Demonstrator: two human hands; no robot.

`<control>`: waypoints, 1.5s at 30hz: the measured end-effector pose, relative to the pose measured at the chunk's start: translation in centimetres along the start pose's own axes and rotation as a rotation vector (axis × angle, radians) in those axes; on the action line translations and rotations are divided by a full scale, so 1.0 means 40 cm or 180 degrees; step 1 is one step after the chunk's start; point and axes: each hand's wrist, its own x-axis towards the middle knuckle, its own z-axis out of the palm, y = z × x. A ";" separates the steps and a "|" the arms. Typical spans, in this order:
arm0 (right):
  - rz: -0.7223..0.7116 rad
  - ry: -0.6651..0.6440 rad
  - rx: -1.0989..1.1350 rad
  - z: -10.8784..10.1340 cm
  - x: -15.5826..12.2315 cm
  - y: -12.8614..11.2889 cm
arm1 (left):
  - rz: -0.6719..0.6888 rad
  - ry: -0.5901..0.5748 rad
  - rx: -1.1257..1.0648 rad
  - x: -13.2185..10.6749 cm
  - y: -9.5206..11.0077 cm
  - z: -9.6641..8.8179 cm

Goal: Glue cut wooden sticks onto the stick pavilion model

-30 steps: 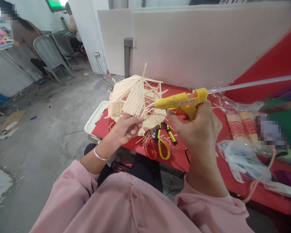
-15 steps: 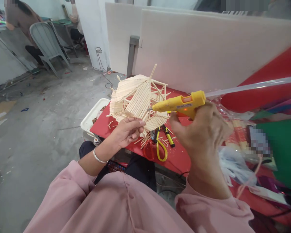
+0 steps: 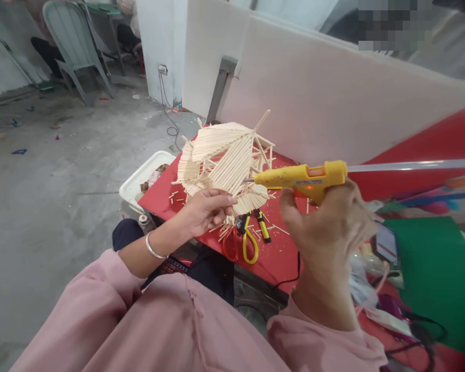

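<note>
My right hand (image 3: 329, 222) is wrapped round a yellow hot glue gun (image 3: 300, 175). A long clear glue stick (image 3: 411, 165) runs out of its back. Its metal nozzle points left, at the lower edge of a roofed model (image 3: 232, 163) built of thin pale wooden sticks; whether it touches cannot be told. Thumb and fingers of my left hand (image 3: 209, 209) are pinched together at the model's near edge. What lies between the fingertips is too small to make out. Just below the model lie pliers or cutters with yellow and red handles (image 3: 250, 245) and a yellow-black tool (image 3: 262, 227).
The model stands on a red table (image 3: 158, 194) with loose stick pieces about it. A white tub (image 3: 129, 186) stands at its left. Pale boards (image 3: 294, 93) lean behind. At right are a green sheet (image 3: 434, 274), plastic bags and a phone. A chair (image 3: 72, 41) stands far left.
My view has shifted, so the boards look more tilted and the model sits slightly further right. The glue gun is now nearly level, its nozzle still by the model. Both hands keep their grip.
</note>
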 end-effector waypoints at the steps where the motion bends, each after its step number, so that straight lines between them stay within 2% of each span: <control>1: 0.0011 -0.0014 0.0003 -0.001 0.001 0.000 | -0.0006 -0.0015 -0.0013 0.003 -0.002 -0.001; 9: 0.0071 0.0006 -0.0009 0.001 0.006 0.008 | 0.0048 -0.0097 -0.0219 0.013 -0.014 -0.009; 14: 0.0052 -0.0108 0.0009 -0.006 0.008 0.005 | 0.0028 -0.0107 -0.0116 0.014 -0.018 -0.013; 24: -0.0288 0.0081 -0.0176 -0.001 0.006 0.013 | -0.0008 -0.0063 -0.0121 0.017 -0.018 -0.010; 34: -0.0196 0.0052 -0.0017 0.004 0.002 0.017 | 0.0033 -0.0147 -0.0224 0.024 -0.024 -0.013; 42: -0.0376 0.0361 -0.0032 0.004 0.006 0.018 | 0.0006 -0.0127 -0.0184 0.028 -0.027 -0.012; 45: -0.0390 0.0358 -0.0069 0.006 0.009 0.018 | 0.0047 -0.0120 -0.0211 0.029 -0.026 -0.011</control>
